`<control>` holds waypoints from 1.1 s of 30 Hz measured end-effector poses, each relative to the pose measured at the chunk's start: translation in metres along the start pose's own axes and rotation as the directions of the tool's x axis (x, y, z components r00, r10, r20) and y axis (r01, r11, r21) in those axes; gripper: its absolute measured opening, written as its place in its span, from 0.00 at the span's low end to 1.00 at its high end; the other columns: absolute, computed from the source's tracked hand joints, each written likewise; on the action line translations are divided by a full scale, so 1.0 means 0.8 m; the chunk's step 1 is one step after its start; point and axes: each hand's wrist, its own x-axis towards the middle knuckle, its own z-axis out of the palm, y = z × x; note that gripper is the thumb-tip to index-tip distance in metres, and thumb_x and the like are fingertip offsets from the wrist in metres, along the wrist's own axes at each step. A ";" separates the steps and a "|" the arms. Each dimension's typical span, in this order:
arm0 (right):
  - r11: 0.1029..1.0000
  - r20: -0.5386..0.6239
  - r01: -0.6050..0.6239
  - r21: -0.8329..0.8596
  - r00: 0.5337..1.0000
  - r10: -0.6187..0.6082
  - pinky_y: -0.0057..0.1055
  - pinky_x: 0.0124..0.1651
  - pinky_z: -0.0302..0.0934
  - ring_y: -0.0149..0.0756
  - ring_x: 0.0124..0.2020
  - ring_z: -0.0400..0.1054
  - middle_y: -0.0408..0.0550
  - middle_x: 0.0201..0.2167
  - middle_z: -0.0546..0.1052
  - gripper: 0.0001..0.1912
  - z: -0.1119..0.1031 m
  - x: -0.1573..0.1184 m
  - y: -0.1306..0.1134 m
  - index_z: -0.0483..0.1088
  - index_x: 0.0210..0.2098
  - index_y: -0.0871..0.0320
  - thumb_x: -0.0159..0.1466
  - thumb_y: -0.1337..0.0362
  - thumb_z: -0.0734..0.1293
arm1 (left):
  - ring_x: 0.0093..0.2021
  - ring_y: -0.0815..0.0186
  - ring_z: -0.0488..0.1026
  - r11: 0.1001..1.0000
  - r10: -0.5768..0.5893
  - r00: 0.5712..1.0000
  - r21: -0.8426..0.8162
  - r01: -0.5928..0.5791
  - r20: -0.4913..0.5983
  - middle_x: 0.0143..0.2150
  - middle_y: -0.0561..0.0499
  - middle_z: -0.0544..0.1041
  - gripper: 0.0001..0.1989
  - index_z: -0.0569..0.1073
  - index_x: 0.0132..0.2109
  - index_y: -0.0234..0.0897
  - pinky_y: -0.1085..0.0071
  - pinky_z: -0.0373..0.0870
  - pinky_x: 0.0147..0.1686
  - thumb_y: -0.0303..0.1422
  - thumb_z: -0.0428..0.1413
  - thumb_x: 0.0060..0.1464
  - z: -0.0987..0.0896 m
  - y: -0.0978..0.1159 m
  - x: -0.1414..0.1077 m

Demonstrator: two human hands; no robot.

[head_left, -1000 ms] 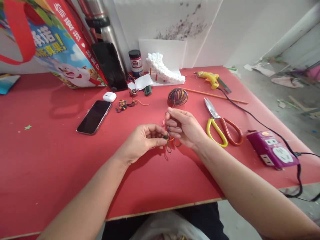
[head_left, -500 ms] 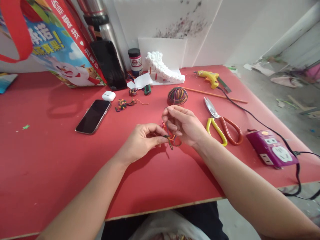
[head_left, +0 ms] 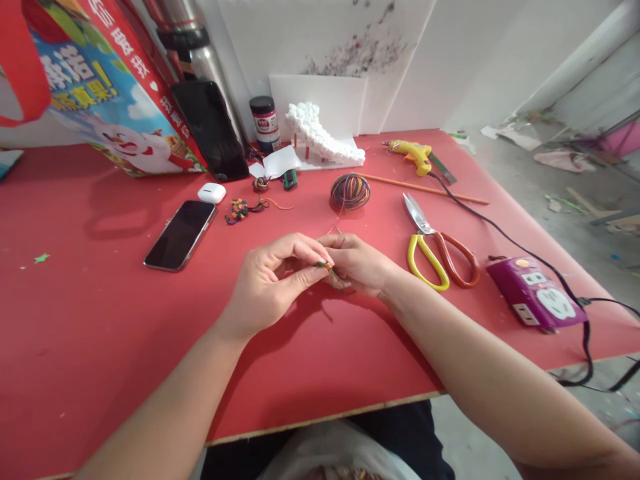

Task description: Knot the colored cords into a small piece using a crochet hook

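Note:
My left hand (head_left: 273,283) pinches a small knotted piece of multicoloured cord (head_left: 327,266) between thumb and fingertips. Green loops of the cord hang below the pinch. Against it, from the other side, rests my right hand (head_left: 357,263), its fingers curled and partly hidden behind the left fingertips; what they hold is hard to see, though the cord lies at them. A thin strand runs from behind the hands up to a ball of multicoloured cord (head_left: 351,192). Both hands are just above the red table (head_left: 320,373).
On the right lie scissors (head_left: 435,243), a yellow glue gun (head_left: 413,155), an orange stick (head_left: 425,189) and a purple power socket (head_left: 537,293) with black cables. To the left are a phone (head_left: 181,235), a white earbud case (head_left: 212,193) and a knotted cord piece (head_left: 239,210). A white model (head_left: 320,137) stands behind.
My right hand has come down from its raised pinch and closed in against my left fingertips. The cord loops are now mostly covered, and the view has shifted slightly.

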 end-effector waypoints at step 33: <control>0.352 -0.390 -0.218 -0.910 0.740 -0.548 0.35 0.36 0.59 0.38 0.31 0.71 0.48 0.29 0.80 0.06 -0.020 -0.039 -0.051 0.75 0.33 0.56 0.66 0.68 0.67 | 0.29 0.73 0.69 0.927 -0.284 0.866 -0.349 0.139 -0.412 0.30 0.52 0.80 0.09 0.81 0.30 0.35 0.73 0.68 0.34 0.29 0.72 0.40 -0.017 -0.024 0.021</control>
